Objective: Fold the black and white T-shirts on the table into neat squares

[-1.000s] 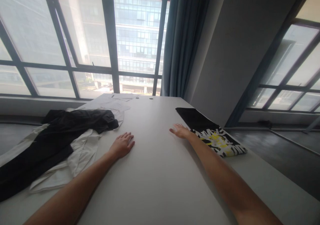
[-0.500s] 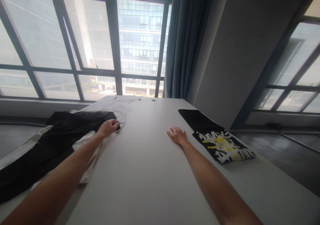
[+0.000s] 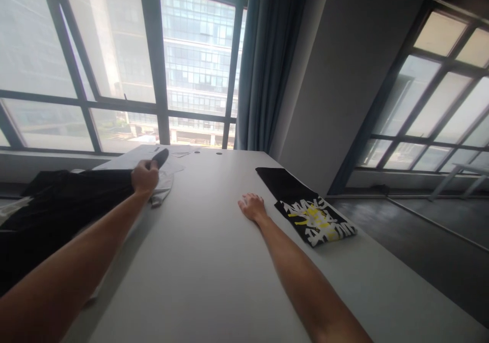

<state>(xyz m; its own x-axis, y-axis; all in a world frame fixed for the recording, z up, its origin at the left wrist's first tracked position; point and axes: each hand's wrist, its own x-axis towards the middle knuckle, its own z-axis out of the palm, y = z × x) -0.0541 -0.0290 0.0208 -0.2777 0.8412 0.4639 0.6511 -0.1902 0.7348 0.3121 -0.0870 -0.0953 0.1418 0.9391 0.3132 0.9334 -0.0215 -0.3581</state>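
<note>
The head camera shows one black piece of clothing (image 3: 76,198) at the left side of the table (image 3: 214,272). One left hand (image 3: 145,176) is closed tight on its end, and a dark bit sticks up past the fingers. White cloth (image 3: 163,186) lies just beside that hand and peeks out under the black; I cannot tell how many pieces. One right hand (image 3: 252,206) rests on the middle of the table, fingers a little apart and bent, holding nothing that shows. To its right, near but not touching, lies one folded black cloth (image 3: 319,223) with white and yellow marks. A plain black part (image 3: 275,179) sits behind it; one piece or two, I cannot tell. Two small dark round spots (image 3: 219,153) are at the table's far end. Beyond are one blue curtain (image 3: 256,78), one wide pillar (image 3: 324,83) and two big windows (image 3: 156,68).
</note>
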